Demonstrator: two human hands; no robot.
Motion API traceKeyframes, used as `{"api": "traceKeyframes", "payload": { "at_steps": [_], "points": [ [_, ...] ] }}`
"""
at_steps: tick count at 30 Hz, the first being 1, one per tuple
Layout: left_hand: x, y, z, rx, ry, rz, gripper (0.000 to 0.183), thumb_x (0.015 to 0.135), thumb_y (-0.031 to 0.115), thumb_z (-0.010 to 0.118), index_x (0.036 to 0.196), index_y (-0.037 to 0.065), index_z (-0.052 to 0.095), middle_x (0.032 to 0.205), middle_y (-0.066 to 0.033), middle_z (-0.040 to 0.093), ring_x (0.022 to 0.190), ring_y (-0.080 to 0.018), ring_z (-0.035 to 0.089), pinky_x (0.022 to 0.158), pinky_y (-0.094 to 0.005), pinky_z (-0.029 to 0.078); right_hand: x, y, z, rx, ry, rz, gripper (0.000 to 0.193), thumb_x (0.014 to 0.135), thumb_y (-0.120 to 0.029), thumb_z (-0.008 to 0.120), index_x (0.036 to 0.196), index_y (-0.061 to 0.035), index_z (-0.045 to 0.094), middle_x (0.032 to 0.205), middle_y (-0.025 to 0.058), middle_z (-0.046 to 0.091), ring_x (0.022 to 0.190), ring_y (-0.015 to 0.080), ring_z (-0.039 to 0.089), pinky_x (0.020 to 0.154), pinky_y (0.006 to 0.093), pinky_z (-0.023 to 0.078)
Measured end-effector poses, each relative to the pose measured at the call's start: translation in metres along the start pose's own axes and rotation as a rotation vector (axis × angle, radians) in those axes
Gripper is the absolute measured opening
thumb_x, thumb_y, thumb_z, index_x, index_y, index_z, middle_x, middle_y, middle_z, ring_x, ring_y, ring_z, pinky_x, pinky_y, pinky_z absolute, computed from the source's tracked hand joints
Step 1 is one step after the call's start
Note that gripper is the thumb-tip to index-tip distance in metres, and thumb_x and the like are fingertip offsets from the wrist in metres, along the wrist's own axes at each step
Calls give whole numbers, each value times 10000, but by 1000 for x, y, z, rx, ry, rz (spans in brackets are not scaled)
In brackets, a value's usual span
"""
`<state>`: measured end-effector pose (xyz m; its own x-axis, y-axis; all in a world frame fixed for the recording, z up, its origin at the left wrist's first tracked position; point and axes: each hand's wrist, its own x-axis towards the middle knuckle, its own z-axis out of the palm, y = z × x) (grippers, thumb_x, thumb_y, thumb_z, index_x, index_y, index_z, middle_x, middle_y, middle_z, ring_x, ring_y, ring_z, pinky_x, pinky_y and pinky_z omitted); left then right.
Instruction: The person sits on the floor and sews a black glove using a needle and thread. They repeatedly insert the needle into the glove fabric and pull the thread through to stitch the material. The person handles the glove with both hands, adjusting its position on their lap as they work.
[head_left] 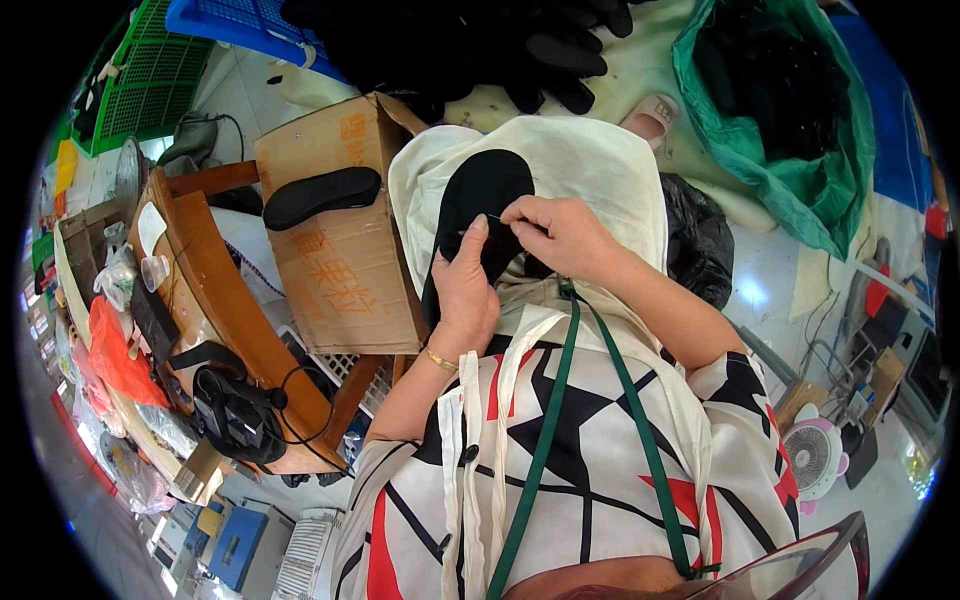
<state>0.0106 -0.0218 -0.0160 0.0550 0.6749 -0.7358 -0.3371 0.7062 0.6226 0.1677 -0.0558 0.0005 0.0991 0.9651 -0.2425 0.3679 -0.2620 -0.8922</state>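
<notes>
White cloth (610, 160) lies below; above it I see the right hand (565, 235) pinching an apparent needle (493, 217), the left hand (466, 290) gripping a black insole (490, 180), cardboard box (335, 255) beyond. Any slip could prick the nearby left thumb (474, 238).

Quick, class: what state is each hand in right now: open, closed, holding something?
Left hand: closed on the sole, thumb on top.
Right hand: closed, pinching something thin, too small to identify.

Bright, fairly even lt, white glare spot on floor (752, 290), blk pile (480, 45) v. dark w/ detail lost, strong fisheye bend nr rim, blk corners
</notes>
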Motion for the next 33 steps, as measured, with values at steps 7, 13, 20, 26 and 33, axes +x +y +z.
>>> {"api": "traceKeyframes", "payload": {
  "at_steps": [7,13,20,26,33],
  "points": [
    [-1,0,1,12,-38,7,313,827,150,796,1047,46,599,955,-14,641,894,-114,597,816,-276,489,3,1,-1,-17,-9,-1,151,838,-111,589,933,-39,681,772,157,675,699,348,644,650,404,513],
    [-15,1,3,77,-61,81,261,834,154,789,1015,66,624,939,-4,643,870,-102,588,779,-268,482,9,-9,-3,5,-122,94,106,853,-117,592,900,-32,635,734,151,643,655,321,607,620,392,485],
    [-3,5,-5,26,-42,-21,228,833,143,775,955,50,607,894,-7,624,832,-104,561,809,-265,450,0,4,4,136,-107,52,94,917,-94,578,988,-33,587,737,65,597,625,141,518,595,289,441],
    [3,5,-5,-21,-12,-60,363,807,126,787,1047,9,541,931,-40,618,865,-122,571,839,-282,463,-3,5,4,136,-87,59,107,913,-116,575,995,-51,598,743,117,616,630,237,567,627,340,474],
    [1,11,0,-23,-21,-71,324,822,115,767,1046,3,561,921,-33,625,854,-119,579,824,-282,476,-5,6,9,142,-57,32,100,916,-113,573,997,-56,586,764,123,629,652,264,587,629,350,479]
  ]
}}
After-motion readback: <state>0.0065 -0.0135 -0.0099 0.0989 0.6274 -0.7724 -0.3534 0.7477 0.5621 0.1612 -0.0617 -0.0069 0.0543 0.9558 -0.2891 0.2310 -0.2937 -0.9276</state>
